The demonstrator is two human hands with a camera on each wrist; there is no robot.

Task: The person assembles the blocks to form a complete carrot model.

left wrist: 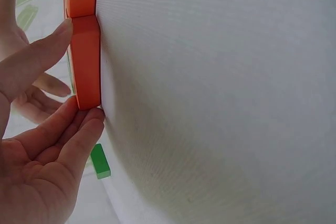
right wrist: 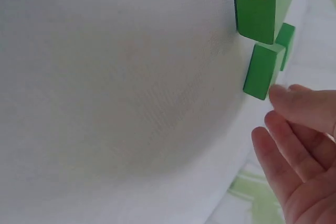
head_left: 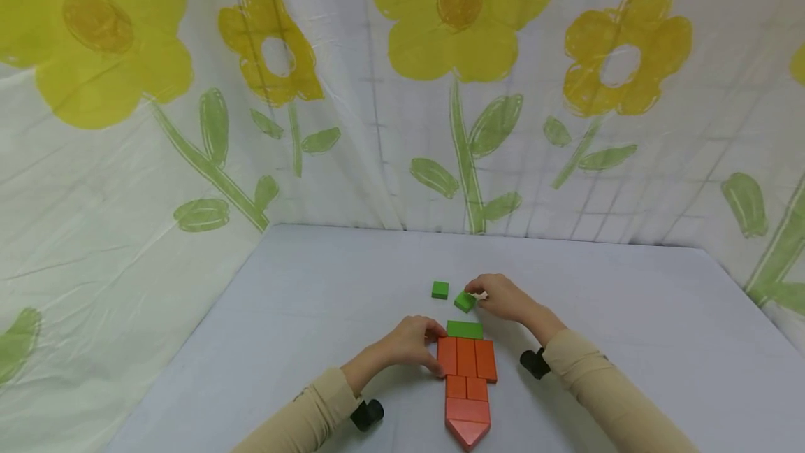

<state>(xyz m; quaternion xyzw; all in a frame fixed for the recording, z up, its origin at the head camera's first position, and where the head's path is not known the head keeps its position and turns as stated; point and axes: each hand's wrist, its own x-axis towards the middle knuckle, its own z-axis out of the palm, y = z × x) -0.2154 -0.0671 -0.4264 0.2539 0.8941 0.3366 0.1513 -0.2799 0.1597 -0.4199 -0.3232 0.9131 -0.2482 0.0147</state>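
Note:
My left hand [head_left: 410, 342] grips the leftmost of three upright orange blocks [left wrist: 85, 61], thumb at its near end and fingers at its far end. Beyond these stands a wide green block [head_left: 465, 330], laid across their far end. My right hand [head_left: 503, 297] reaches to a small green block [head_left: 465, 300] that sits turned at an angle. In the right wrist view, the thumb tip is right at this block's corner and the other fingers are loosely extended. Another small green block [head_left: 440, 290] lies to its left.
Two small orange blocks [head_left: 467, 388], a wide red block [head_left: 467, 410] and a red triangular block [head_left: 468, 432] continue the figure towards me. The white table [head_left: 352, 278] ends at a flower-patterned curtain [head_left: 352, 173]. Black wrist cameras [head_left: 367, 414] hang under both forearms.

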